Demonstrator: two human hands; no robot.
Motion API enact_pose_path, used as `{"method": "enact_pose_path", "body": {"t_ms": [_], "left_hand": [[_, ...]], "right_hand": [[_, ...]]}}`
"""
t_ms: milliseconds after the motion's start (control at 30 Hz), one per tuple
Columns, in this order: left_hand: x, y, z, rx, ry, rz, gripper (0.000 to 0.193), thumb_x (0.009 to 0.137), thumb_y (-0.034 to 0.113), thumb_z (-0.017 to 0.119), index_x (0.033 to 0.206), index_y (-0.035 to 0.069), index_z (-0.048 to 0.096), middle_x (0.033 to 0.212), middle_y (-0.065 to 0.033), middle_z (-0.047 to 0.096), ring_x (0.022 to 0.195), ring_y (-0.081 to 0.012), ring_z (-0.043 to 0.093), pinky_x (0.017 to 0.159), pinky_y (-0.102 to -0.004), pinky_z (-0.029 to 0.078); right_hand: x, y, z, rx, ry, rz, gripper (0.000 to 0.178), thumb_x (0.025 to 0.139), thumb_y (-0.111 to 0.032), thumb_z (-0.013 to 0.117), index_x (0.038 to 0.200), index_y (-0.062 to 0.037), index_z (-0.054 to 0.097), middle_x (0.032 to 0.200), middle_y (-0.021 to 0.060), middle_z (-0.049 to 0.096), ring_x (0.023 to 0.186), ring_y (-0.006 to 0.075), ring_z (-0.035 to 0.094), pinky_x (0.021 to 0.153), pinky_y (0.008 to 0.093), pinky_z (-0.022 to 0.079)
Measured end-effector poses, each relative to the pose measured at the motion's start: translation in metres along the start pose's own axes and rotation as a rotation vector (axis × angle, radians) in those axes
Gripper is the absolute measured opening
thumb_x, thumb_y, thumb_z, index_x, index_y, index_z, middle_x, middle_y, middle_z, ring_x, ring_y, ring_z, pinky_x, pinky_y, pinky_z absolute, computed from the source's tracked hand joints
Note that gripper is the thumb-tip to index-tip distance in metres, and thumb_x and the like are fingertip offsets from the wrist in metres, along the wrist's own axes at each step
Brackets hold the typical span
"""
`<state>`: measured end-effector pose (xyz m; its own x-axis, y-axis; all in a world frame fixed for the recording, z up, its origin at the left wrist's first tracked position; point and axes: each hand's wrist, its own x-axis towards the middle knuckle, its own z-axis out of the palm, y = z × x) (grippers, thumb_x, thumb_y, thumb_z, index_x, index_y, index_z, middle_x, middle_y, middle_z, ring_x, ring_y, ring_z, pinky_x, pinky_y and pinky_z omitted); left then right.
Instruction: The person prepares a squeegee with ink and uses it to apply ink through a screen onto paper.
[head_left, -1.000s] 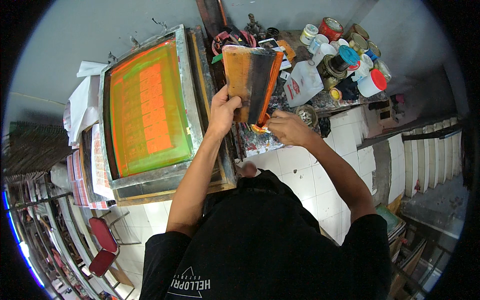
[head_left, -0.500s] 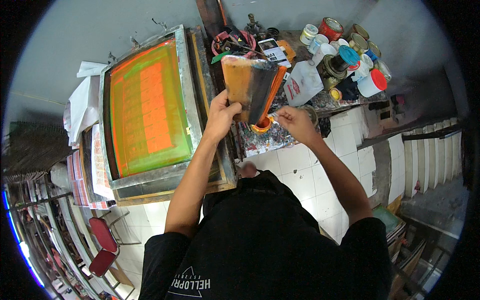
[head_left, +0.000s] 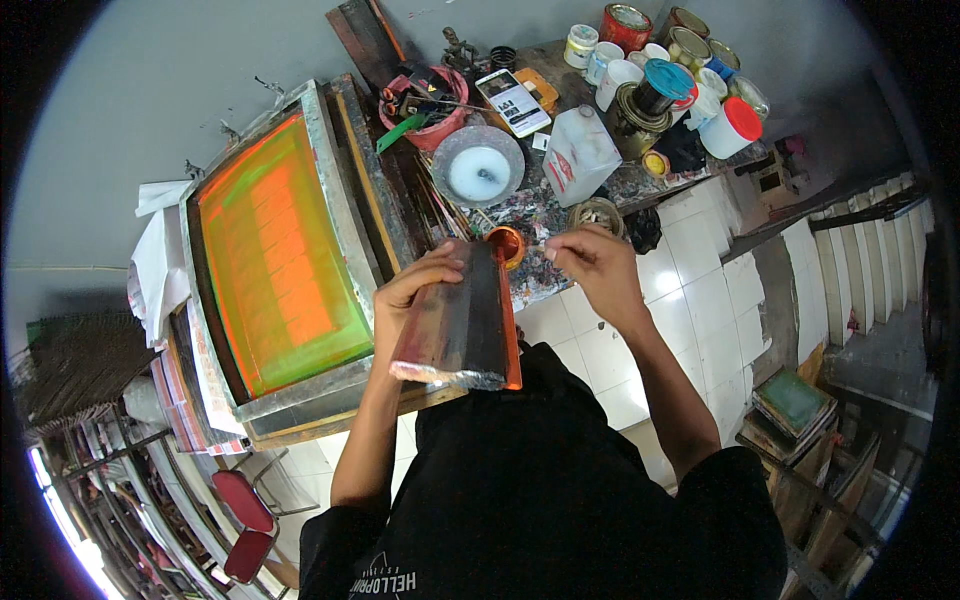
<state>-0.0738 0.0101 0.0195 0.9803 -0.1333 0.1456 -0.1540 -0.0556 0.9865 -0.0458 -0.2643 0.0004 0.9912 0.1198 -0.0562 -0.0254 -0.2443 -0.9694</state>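
Note:
My left hand (head_left: 418, 282) is closed around a broad wooden squeegee (head_left: 452, 325), stained dark and brown, with orange ink along its right edge. The far end of the squeegee reaches beside a small orange-smeared ink cup (head_left: 508, 262) at the table's near edge. Just right of that cup, my right hand (head_left: 597, 268) pinches a thin stick (head_left: 537, 248) that points toward the cup's mouth. Left of both hands lies a framed printing screen (head_left: 285, 265), green with an orange printed block in its middle.
On the messy table are a grey bowl of whitish liquid (head_left: 478, 168), a phone (head_left: 513, 102), a pink basket of tools (head_left: 425, 125) and a translucent jug (head_left: 580, 158). Several paint tins and tubs crowd the far right, among them a red-lidded tub (head_left: 732, 128). A red chair (head_left: 245, 500) stands lower left.
The squeegee has swung from upright to tilted toward me, its free end now near my body. This uncovers the bowl behind. My right hand stays close to the ink cup.

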Motion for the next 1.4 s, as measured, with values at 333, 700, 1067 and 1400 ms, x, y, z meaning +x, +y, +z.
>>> {"method": "enact_pose_path", "body": {"t_ms": [333, 700, 1067, 1400], "left_hand": [[-0.011, 0.006, 0.011, 0.019, 0.114, 0.021, 0.02, 0.08, -0.006, 0.067, 0.097, 0.002, 0.072, 0.11, -0.0146, 0.07, 0.122, -0.0286, 0.059, 0.11, -0.0417, 0.038], [-0.014, 0.0, 0.019, 0.053, 0.184, 0.087, 0.019, 0.079, -0.003, 0.067, 0.097, 0.002, 0.073, 0.106, -0.0138, 0.071, 0.119, -0.0295, 0.061, 0.113, -0.0458, 0.036], [-0.016, 0.002, 0.017, 0.076, 0.18, 0.073, 0.021, 0.077, -0.007, 0.065, 0.094, 0.001, 0.072, 0.105, -0.0141, 0.072, 0.118, -0.029, 0.062, 0.112, -0.045, 0.037], [-0.009, 0.005, 0.013, 0.149, 0.118, 0.067, 0.021, 0.075, -0.007, 0.066, 0.093, 0.001, 0.072, 0.103, -0.0121, 0.072, 0.115, -0.0282, 0.064, 0.111, -0.0429, 0.04]], "right_hand": [[-0.053, -0.093, 0.001, -0.19, -0.111, -0.281, 0.019, 0.086, 0.004, 0.065, 0.101, -0.0036, 0.074, 0.085, 0.0102, 0.068, 0.07, 0.0135, 0.067, 0.06, 0.025, 0.051], [0.002, 0.017, 0.041, -0.139, 0.073, -0.215, 0.018, 0.087, 0.003, 0.066, 0.101, -0.0062, 0.073, 0.087, 0.0091, 0.069, 0.072, 0.0171, 0.068, 0.062, 0.0286, 0.052], [0.045, 0.048, 0.043, -0.185, 0.004, 0.05, 0.014, 0.085, -0.008, 0.07, 0.095, 0.0003, 0.072, 0.081, 0.0158, 0.071, 0.07, 0.023, 0.069, 0.064, 0.0332, 0.052], [0.068, 0.027, 0.028, -0.488, -0.032, 0.068, 0.022, 0.075, -0.018, 0.072, 0.082, 0.0034, 0.071, 0.078, 0.0209, 0.07, 0.073, 0.0341, 0.07, 0.071, 0.0402, 0.054]]}}
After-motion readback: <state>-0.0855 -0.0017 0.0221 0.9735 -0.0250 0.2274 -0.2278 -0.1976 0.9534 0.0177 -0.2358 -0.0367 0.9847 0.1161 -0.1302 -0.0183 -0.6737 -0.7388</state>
